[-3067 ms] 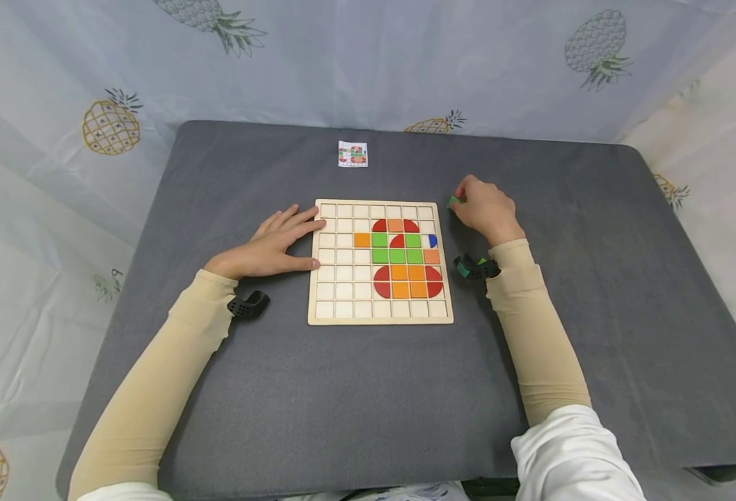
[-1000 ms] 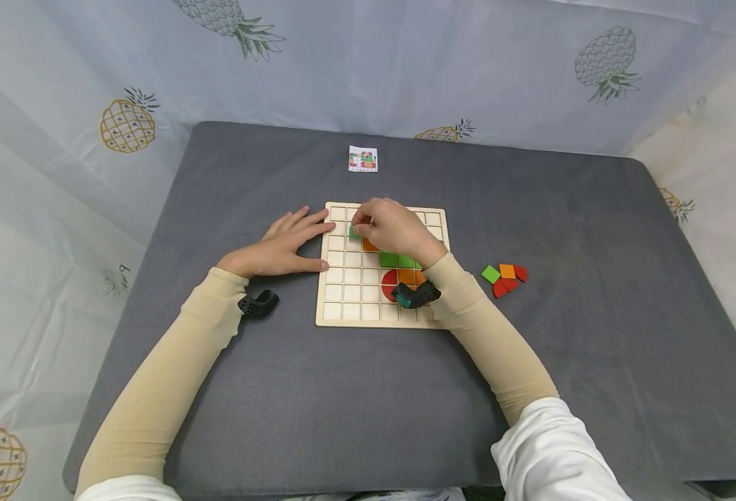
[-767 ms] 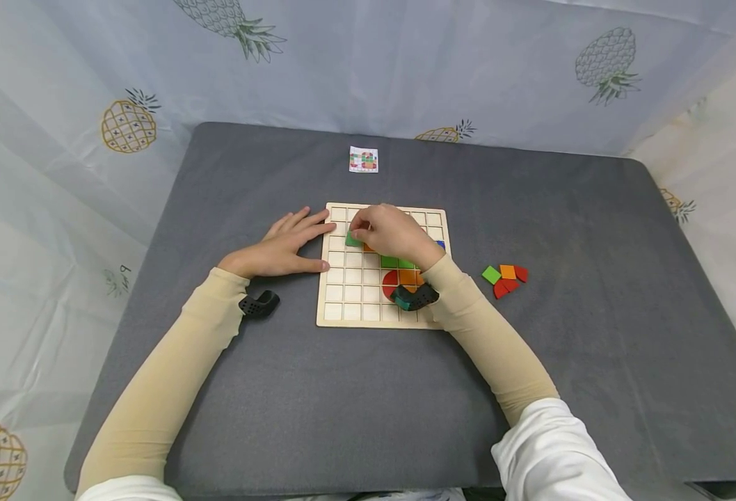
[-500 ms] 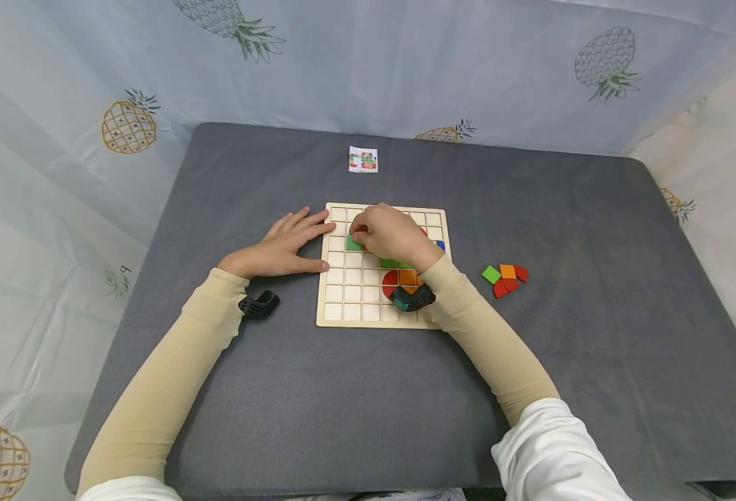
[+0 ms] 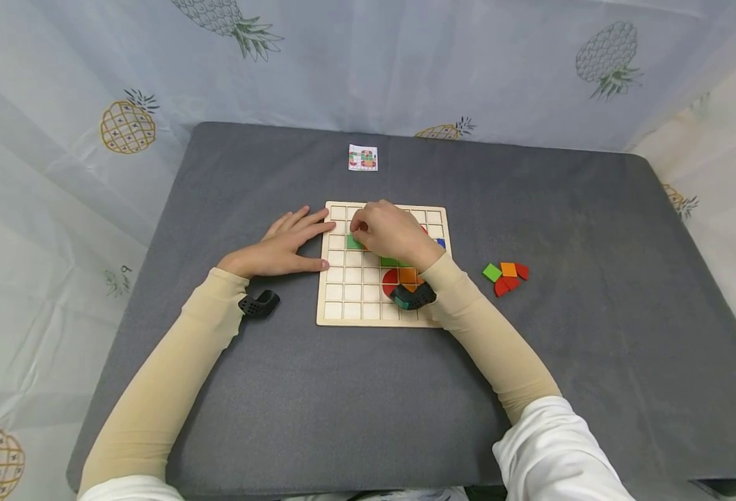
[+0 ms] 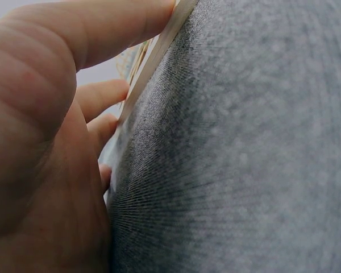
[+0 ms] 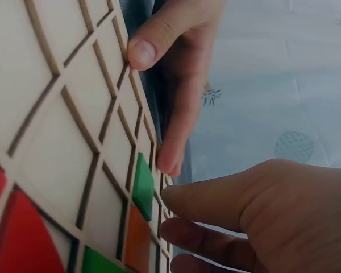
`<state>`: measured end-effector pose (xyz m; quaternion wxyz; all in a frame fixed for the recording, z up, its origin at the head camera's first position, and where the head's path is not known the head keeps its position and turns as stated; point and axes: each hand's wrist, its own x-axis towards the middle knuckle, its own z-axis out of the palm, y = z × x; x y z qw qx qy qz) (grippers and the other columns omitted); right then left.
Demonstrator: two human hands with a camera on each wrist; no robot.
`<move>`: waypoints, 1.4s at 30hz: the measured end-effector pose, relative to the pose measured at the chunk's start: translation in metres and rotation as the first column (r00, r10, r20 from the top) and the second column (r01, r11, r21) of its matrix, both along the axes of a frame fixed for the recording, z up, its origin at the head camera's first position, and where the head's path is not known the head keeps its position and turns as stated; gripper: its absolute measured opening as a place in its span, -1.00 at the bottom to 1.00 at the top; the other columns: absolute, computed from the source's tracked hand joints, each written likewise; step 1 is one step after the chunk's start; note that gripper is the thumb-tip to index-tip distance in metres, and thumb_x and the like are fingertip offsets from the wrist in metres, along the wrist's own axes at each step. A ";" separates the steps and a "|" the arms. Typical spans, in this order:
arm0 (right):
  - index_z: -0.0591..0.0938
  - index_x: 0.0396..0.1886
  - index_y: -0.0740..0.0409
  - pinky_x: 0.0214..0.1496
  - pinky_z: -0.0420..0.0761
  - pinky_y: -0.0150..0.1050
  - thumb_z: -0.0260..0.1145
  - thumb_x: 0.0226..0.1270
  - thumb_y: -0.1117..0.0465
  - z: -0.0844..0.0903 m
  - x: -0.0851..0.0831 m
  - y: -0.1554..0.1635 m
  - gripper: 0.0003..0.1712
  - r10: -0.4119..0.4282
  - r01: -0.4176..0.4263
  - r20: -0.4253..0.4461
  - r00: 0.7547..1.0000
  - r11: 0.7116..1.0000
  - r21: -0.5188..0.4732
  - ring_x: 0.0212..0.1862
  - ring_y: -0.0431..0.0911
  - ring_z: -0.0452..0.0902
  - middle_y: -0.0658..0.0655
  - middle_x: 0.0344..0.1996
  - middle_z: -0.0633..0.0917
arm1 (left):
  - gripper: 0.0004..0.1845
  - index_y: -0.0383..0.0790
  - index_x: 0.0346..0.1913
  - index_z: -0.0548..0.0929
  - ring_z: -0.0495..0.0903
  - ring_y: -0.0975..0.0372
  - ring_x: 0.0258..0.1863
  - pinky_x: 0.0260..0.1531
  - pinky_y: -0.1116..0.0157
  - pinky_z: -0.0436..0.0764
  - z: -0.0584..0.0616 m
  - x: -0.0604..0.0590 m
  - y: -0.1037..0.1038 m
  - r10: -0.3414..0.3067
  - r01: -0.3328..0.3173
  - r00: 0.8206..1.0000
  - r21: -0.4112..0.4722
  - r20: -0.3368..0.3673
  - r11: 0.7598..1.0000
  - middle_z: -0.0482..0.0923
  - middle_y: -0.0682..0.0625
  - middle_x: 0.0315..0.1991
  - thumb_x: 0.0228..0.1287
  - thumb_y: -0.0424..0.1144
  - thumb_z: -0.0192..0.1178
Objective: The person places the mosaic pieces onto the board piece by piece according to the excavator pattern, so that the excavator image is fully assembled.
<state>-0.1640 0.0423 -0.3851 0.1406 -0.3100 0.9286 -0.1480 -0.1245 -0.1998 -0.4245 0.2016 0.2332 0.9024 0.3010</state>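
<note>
A wooden grid board (image 5: 343, 306) lies on the grey table, partly filled with red, orange, green and blue tiles. My right hand (image 5: 363, 233) reaches over the board's upper left part. Its fingertips (image 7: 171, 196) touch the edge of a green square tile (image 5: 354, 242), which lies flat in a cell (image 7: 143, 186) beside an orange tile (image 7: 137, 239). My left hand (image 5: 308, 245) lies flat on the table, with its thumb (image 7: 142, 51) and fingers against the board's left edge (image 6: 153, 57). Much of the coloured pattern is hidden under my right hand and wrist.
Loose pieces lie right of the board: a green square (image 5: 492, 273), an orange square (image 5: 508, 269) and red pieces (image 5: 504, 285). A small pattern card (image 5: 363, 158) lies beyond the board. A pineapple-print curtain surrounds the grey table (image 5: 593, 348).
My right hand carried the green tile from the table's right side onto the board and lowered it into a left cell. It has stayed there for the last half second. The left hand has not moved.
</note>
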 end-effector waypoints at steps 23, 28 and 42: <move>0.71 0.02 0.11 0.00 0.59 -0.09 0.23 0.53 0.09 0.041 0.021 0.081 -0.73 -0.046 0.038 -0.031 0.998 0.976 -0.214 0.01 -0.03 0.55 0.04 -0.09 0.70 | -0.14 0.07 0.63 0.11 -0.43 0.05 0.67 0.60 -0.07 -0.40 -0.001 0.001 0.008 -0.019 0.019 1.000 -0.008 0.003 1.000 -0.22 0.08 0.69 0.39 0.14 0.24; 0.71 0.01 0.11 -0.02 0.59 -0.11 0.28 0.49 0.14 0.040 0.030 0.115 -0.77 -0.072 0.075 0.021 0.997 0.968 -0.240 -0.07 -0.10 0.54 0.02 -0.11 0.70 | -0.13 0.06 0.63 0.09 -0.45 0.05 0.67 0.60 -0.08 -0.41 0.000 0.001 0.008 -0.023 0.023 1.000 -0.014 0.010 1.000 -0.24 0.08 0.69 0.39 0.14 0.24; 0.67 0.16 0.06 -0.09 0.56 -0.24 0.20 0.55 0.00 0.048 0.043 0.200 -0.63 -0.299 0.310 0.096 0.949 0.943 -0.123 -0.06 -0.08 0.52 0.04 -0.01 0.67 | -0.12 0.03 0.63 0.10 -0.44 0.01 0.67 0.60 -0.10 -0.41 0.005 0.001 0.004 0.002 -0.002 1.000 -0.013 0.010 1.000 -0.21 0.04 0.69 0.37 0.11 0.27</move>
